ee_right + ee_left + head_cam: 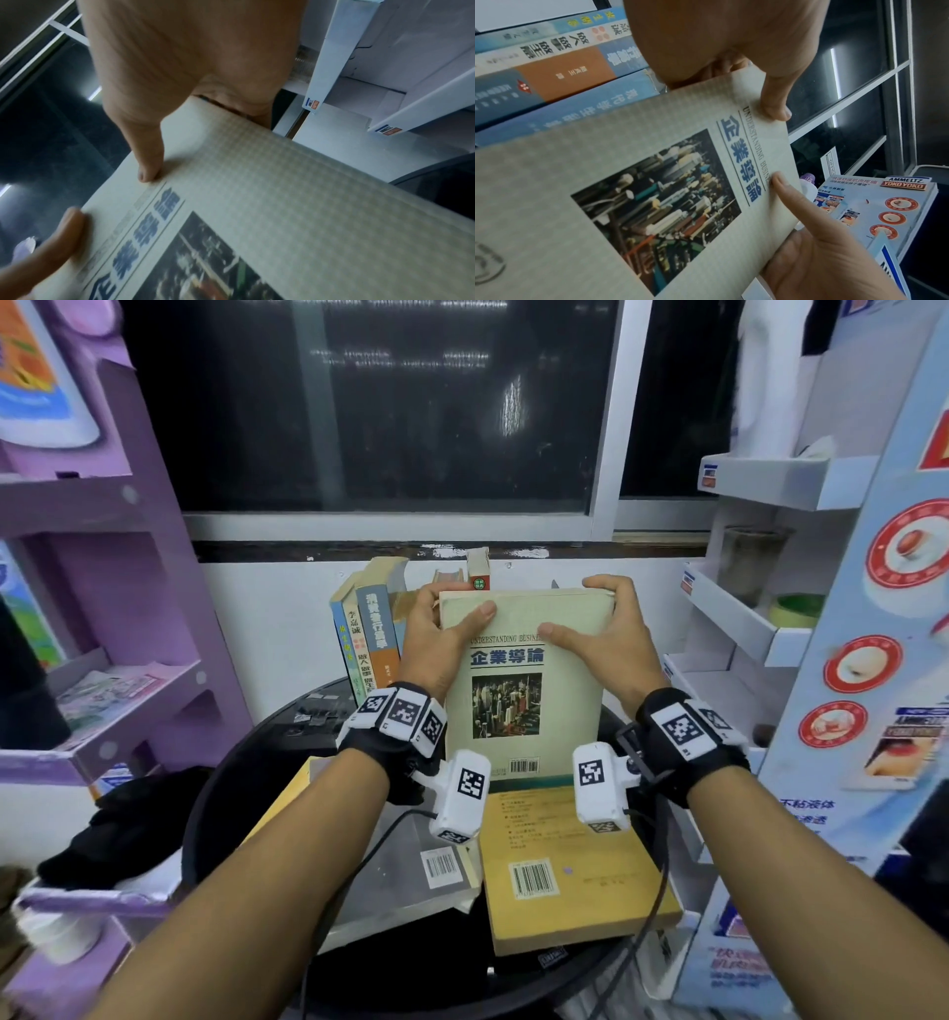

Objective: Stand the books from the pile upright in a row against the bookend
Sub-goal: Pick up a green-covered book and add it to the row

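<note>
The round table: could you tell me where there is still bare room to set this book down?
Bare dark top shows left of the standing books. The near middle is crowded: a yellow book and a grey book lie flat. Both hands hold the beige book.

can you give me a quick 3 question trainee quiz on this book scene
1. True or false: the beige book lies flat on the pile.
2. Which hand grips it? A left hand only; B right hand only; C both.
3. Fill in: the yellow book on the round table shows a ____ on its cover.

Key: 1 false, it is held up; 2 C; 3 barcode.
</note>
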Tool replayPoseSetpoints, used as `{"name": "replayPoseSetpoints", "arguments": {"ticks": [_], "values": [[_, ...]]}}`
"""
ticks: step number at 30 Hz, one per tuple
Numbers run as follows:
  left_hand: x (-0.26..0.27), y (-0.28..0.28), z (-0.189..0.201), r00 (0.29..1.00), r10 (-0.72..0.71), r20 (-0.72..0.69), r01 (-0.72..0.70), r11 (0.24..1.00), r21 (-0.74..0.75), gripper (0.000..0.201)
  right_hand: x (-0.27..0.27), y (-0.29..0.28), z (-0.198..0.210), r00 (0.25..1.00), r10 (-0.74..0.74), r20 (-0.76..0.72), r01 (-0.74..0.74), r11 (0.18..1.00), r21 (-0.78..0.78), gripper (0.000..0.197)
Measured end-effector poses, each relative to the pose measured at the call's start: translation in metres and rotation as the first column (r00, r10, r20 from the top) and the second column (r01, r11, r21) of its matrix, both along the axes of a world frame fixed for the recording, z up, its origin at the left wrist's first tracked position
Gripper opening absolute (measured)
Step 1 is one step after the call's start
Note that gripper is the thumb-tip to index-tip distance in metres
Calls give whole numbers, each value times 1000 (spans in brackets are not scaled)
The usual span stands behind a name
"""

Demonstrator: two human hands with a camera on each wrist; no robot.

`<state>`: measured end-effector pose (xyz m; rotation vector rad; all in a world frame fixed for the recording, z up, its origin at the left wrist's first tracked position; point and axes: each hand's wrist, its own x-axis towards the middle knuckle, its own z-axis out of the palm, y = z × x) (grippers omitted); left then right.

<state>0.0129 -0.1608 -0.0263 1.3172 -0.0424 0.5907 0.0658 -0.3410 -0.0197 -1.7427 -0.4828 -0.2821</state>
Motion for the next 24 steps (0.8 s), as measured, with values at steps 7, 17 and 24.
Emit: {"name": "replayPoseSetpoints", "arguments": {"ticks": [7, 17, 24], "values": [[7, 2, -1, 1000, 19, 9, -19, 1000, -14, 41, 7, -20, 16, 988, 146, -57, -149, 987, -58, 42], [24, 8, 3, 995, 99, 22, -101, 973, 206, 25, -12, -19, 51, 961, 256, -106, -277, 869, -409, 47], [29, 20, 12, 998, 68, -10, -62, 945, 320, 36, -17, -14, 51, 985, 162, 53, -127, 906, -404, 46]]}}
